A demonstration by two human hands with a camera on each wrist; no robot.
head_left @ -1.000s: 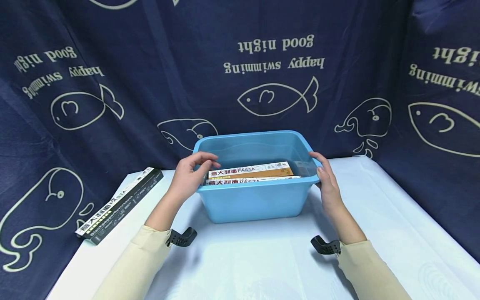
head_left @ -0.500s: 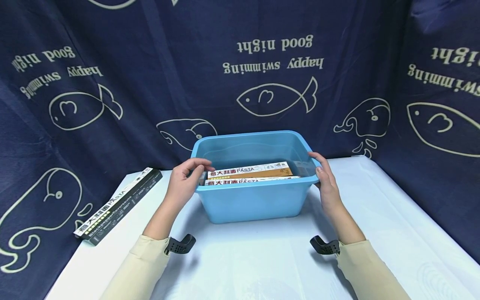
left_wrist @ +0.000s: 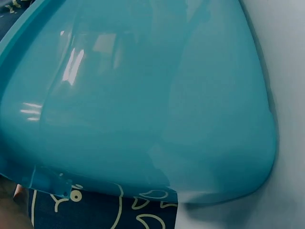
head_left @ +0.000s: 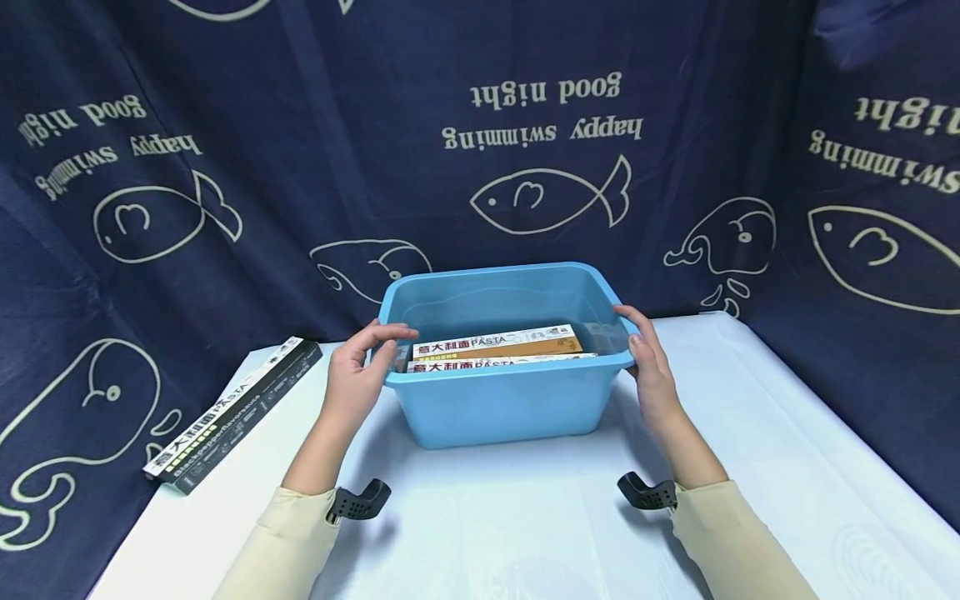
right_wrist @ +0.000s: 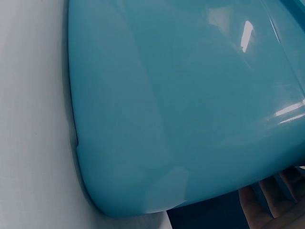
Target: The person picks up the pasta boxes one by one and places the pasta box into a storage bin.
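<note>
A light-blue plastic bin [head_left: 502, 408] stands upright on the table in the head view. My left hand [head_left: 358, 371] holds its left rim, thumb on the inner side and index finger reaching over the edge. On the opposite rim, my right hand [head_left: 654, 367] grips with thumb and fingers. Inside lie a white-and-orange pasta box [head_left: 551, 346] and, before it, a second pasta box [head_left: 465, 365] mostly hidden by the front wall. Both wrist views are filled by the bin's outer walls; fingers [right_wrist: 252, 207] show under the rim in the right wrist view.
A black-and-white pasta box [head_left: 236, 417] lies slantwise on the left side of the white table [head_left: 510, 533]. A dark blue curtain [head_left: 300, 150] with fish prints hangs close behind the bin and along both sides.
My left hand has shifted slightly left and down from over the bin's inside, and its thumb has come onto the left rim. The right hand keeps its hold; the bin is nearly still.
</note>
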